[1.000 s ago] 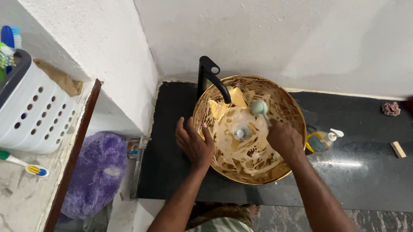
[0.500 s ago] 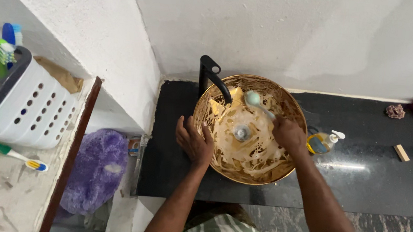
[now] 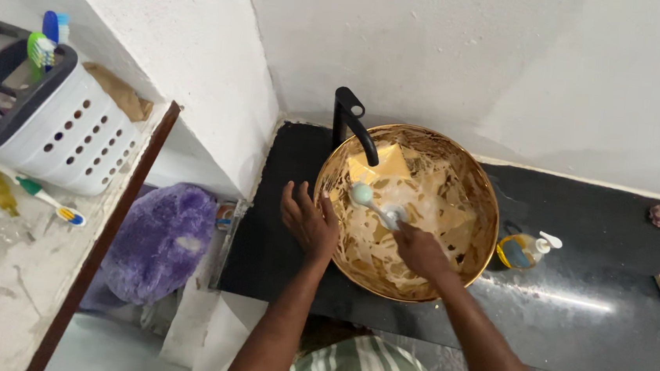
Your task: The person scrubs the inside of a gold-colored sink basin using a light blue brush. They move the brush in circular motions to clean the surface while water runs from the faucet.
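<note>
Inside the soapy gold basin (image 3: 462, 255), the right hand (image 3: 419, 249) grips a brush (image 3: 370, 200) mid-scrub, suds unrinsed, while the left hand (image 3: 307, 221) rests open-fingered on the rim.

Right hand (image 3: 419, 251) hides the brush handle (image 3: 381, 211)

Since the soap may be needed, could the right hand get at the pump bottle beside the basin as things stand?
Probably not at once: the right hand grips a brush inside the basin, though nothing blocks the pump bottle.
</note>
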